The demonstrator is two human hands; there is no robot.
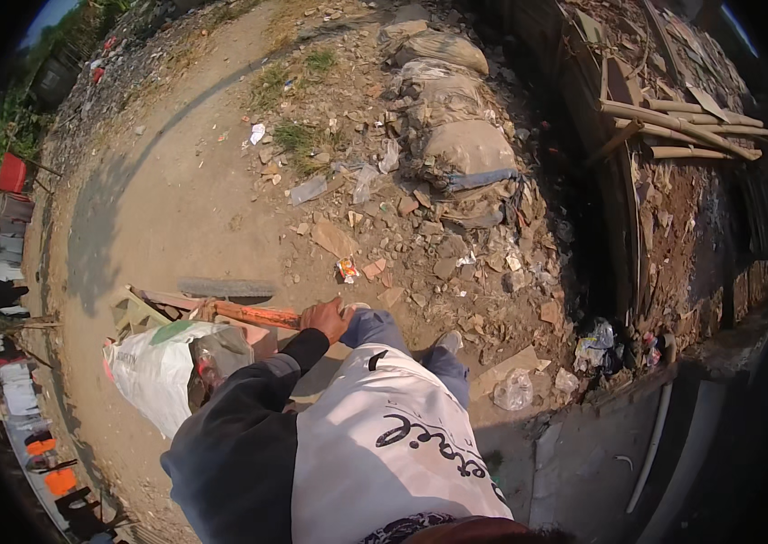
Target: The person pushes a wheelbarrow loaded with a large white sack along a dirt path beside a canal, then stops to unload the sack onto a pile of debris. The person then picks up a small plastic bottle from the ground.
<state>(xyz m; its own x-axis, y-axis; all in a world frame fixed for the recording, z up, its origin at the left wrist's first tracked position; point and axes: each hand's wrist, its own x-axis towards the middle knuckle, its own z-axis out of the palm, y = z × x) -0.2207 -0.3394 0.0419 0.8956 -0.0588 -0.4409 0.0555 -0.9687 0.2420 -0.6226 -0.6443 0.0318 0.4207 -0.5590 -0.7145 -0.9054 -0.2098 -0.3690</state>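
Note:
My left hand point(323, 319), at the end of a dark sleeve, is closed round the near end of an orange-red bar point(257, 315). The bar runs off to the left, toward several wooden pieces point(144, 310). Just below it sits a white sack point(153, 376) with a green patch. At the sack's open mouth shows clear plastic point(221, 355), and what lies inside is hard to make out. What the bar belongs to is partly hidden by the sack and my arm. My right hand is out of sight.
Sandy dirt path point(193, 199) stretches ahead. To the right lie rubble and litter beside bulging old sacks point(465, 145), then a dark ditch and a wall with bamboo poles point(683, 127). A dark grey strip point(225, 288) lies beyond the bar. Clothes point(17, 385) hang far left.

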